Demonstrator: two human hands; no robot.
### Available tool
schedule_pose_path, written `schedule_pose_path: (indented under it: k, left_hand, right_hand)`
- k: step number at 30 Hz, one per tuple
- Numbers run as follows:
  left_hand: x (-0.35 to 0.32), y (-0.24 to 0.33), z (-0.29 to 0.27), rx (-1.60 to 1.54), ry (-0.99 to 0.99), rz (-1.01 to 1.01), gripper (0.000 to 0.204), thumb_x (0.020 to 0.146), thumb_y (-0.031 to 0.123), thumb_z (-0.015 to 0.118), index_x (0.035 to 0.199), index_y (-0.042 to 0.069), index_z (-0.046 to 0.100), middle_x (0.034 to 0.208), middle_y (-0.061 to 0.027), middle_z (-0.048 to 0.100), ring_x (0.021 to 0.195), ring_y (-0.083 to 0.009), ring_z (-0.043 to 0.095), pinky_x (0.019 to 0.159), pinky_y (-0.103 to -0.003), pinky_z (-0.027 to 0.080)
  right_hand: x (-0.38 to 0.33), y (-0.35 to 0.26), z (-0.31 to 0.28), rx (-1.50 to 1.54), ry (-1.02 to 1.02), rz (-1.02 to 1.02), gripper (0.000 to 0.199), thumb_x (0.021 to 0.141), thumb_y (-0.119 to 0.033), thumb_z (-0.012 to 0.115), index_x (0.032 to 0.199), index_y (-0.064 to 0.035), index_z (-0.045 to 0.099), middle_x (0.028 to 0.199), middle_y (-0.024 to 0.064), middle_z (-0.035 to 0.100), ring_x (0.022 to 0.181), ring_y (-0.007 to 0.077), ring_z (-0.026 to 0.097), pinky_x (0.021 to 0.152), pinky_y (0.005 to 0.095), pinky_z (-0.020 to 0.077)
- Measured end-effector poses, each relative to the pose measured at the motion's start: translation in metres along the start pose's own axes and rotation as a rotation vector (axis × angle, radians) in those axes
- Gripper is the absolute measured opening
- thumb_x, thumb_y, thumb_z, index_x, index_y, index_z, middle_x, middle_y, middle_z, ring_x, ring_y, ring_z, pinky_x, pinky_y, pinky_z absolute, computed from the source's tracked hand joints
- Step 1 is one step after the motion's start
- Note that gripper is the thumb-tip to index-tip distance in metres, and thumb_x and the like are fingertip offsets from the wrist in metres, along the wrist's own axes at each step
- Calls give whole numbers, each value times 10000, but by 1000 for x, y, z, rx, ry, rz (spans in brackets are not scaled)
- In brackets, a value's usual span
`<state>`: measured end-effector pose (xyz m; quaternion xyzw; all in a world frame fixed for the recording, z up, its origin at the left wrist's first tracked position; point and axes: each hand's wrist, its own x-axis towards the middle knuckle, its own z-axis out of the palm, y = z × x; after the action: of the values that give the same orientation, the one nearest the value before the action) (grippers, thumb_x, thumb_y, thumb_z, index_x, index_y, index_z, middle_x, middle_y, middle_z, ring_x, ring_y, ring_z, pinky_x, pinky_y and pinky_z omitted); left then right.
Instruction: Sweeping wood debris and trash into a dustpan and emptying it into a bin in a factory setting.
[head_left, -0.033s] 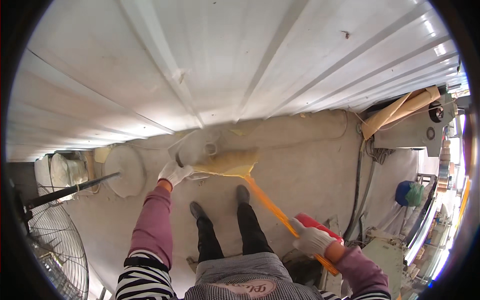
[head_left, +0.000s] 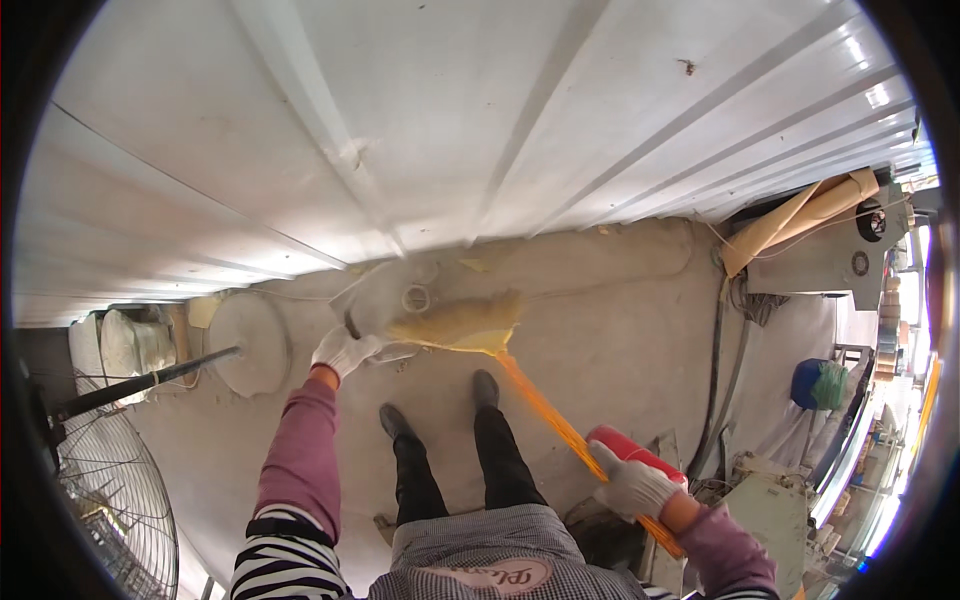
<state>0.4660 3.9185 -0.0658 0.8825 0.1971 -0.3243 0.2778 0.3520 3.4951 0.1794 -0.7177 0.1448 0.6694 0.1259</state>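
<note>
Nothing has shifted: broom [head_left: 470, 325] and both hands unmoved

The left arm is being stretched forward and down, its sleeve pink over a striped cuff, and the gloved left hand [head_left: 343, 351] is being held low near the floor with its grip curled shut. The right arm is being kept bent close to the body, and the gloved right hand [head_left: 632, 487] is being clenched in a firm grip at hip level.
</note>
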Motion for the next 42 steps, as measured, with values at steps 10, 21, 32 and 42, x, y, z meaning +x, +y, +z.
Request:
schedule_pose_path:
  k: [10,21,32,42]
  left_hand:
    - [2,-110,12,-81,240,-156,509,680,390,718,977,-23,717,947,-246,711,941,-379,684,816,-420,520]
    - [40,44,154,512,446,73,603,841,354,651,1363,92,502,1336,-164,533,1220,-323,527,1013,-441,439]
    - [354,142,394,822,397,435,314,872,157,537,1176,148,618,851,-74,710,741,-281,713,601,-431,568]
    - [331,139,353,789,218,395,162,871,141,521,899,84,670,807,-136,720,748,-310,730,530,-466,532]
  right_hand:
    - [75,119,91,581,409,226,919,770,-277,614,1543,-54,169,1018,282,673,902,395,691,819,439,541]
    - [261,186,182,1608,173,195,522,824,-49,540,1330,-73,413,581,78,504,347,216,474,338,346,461]
    - [302,161,204,1597,277,642,189,862,-232,670,961,-72,649,727,12,608,604,112,539,545,277,434]
    - [295,175,196,1451,77,595,381,864,-314,667,1116,-28,685,881,70,688,774,138,629,690,285,501]
